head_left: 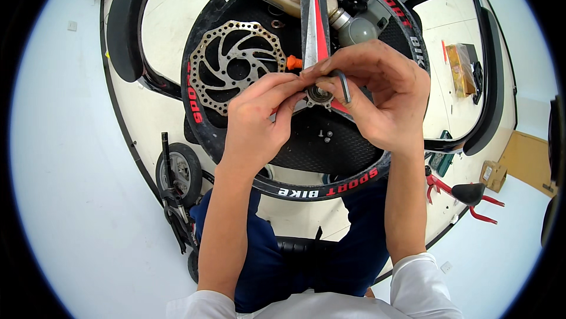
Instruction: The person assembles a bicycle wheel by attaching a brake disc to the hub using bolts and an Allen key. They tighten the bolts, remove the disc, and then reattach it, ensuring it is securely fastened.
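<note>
A black three-spoke wheel (299, 192) with red and white lettering lies across an office chair. My right hand (383, 98) is curled above its hub (319, 96), thumb and fingers closed on a bent black hex key (345, 87). From the left, my left hand (262, 116) reaches to the hub's edge with its fingers pinched together; what they hold, if anything, is hidden. A perforated silver brake disc (254, 86) rests inside the rim beside my left hand. An orange-handled screwdriver (293, 63) lies just beyond the fingertips. Several small bolts (328, 136) sit on the dark seat below the hub.
Black chair armrests (127, 30) flank the wheel. A beige object with a clear rounded end (358, 29) lies under the far spokes. A small-wheeled frame (180, 169) stands at left. On the right are a red forked part (436, 184), a cardboard box (493, 176) and a yellow box (460, 70).
</note>
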### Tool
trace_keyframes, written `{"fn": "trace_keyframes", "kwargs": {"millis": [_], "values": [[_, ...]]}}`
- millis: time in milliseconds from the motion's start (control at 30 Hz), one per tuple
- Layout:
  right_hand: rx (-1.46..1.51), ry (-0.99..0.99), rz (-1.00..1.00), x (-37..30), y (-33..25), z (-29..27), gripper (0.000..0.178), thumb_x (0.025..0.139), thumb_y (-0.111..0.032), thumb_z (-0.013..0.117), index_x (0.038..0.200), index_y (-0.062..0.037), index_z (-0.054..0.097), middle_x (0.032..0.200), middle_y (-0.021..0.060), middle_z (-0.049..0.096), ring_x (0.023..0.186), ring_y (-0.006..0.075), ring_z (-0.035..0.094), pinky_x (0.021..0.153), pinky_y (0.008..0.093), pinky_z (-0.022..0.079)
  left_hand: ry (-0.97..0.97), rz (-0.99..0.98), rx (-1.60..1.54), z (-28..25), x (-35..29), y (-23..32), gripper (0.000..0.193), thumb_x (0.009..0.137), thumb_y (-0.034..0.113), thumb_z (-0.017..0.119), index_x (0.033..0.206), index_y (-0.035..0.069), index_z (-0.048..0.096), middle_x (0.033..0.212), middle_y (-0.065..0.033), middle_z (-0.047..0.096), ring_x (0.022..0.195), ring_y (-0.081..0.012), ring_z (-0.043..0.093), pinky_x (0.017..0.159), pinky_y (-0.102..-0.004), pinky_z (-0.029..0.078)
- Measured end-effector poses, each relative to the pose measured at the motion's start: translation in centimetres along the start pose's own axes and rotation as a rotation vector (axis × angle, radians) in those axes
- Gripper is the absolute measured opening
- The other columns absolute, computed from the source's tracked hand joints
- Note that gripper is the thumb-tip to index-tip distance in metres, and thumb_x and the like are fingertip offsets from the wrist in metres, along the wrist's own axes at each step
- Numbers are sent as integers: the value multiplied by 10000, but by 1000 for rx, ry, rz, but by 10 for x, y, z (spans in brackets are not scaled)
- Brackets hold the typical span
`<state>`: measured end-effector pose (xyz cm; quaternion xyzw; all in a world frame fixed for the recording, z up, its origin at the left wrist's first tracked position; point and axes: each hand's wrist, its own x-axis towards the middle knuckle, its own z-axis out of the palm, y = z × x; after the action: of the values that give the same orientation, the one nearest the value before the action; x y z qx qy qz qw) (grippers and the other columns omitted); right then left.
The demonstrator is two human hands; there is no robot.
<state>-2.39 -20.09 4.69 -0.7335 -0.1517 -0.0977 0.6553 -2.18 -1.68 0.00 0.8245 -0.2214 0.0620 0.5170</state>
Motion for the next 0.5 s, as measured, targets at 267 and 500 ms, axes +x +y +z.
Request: {"fn": "trace_keyframes", "kwargs": {"millis": [267, 500], "values": [[-117, 15, -23, -1, -1, -1, 171, 817, 75, 735, 978, 34, 697, 904, 79, 741, 841, 157, 757, 773, 278, 614, -69, -52, -28, -7, 2, -1, 252, 849, -93, 646, 1069, -10, 737, 1000, -118, 714, 880, -267, 723, 752, -332, 579], [-196, 20, -113, 2, -5, 5, 167, 793, 61, 761, 947, 19, 711, 892, 75, 744, 779, 181, 759, 726, 266, 606, 26, -33, 8, -4, 0, -2, 181, 811, -39, 721, 984, 4, 748, 963, -99, 727, 824, -251, 718, 732, -310, 561]]}}
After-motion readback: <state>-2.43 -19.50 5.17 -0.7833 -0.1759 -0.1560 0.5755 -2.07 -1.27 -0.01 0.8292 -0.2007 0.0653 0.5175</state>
